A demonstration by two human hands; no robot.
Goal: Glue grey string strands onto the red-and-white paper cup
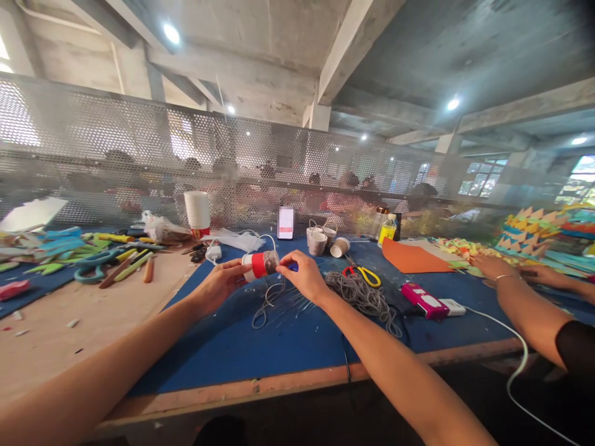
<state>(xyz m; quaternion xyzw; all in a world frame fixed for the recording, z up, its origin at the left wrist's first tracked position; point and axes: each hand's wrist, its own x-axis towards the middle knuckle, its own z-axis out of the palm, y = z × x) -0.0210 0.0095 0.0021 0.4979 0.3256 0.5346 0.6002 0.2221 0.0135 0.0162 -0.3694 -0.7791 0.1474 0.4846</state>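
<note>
"One red-and-white cup (257,265): what is being done?"

"Rough grey cord (270,262) seems to be getting wound round it. The smooth cup is pinched sideways by the left hand (223,284) above the blue tabletop (223,353); the right hand (303,277) is pinched at its grey end, on what cannot be told."

"Next?"

"A steady turn seems needed"
</note>
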